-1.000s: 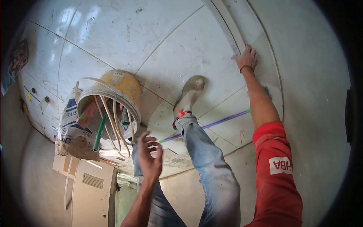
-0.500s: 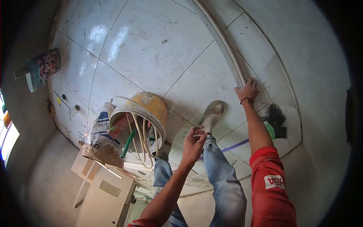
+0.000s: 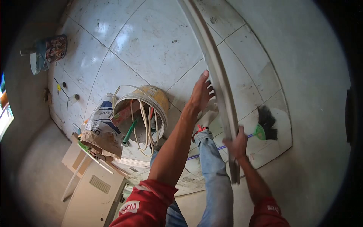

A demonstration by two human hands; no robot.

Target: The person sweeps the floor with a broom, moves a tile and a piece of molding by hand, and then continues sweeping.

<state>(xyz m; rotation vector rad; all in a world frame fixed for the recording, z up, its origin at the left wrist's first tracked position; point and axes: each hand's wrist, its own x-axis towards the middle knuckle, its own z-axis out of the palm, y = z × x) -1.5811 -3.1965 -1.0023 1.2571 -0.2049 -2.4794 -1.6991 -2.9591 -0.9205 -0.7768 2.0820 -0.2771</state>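
A long grey metal bar with a rectangular profile runs from the top of the view down past my right leg, its near end raised in front of my shin. My right hand, a little blurred, is closed around the bar a short way above that end. Alongside the bar's left edge is my left hand, fingers spread and pointing forward, thumb and fingertips close to the metal. Beneath the bar, the purple broom handle crosses the floor behind my leg.
Left of my legs stands a yellow bucket holding pale hose and a green-handled tool. A torn paper bag leans beside it. The broom's green head lies at right near the wall. Another bucket is far left.
My right hand has lifted the bar's near end from the floor and drawn it back towards me. My left hand has reached forward from near my knee to the bar's side.
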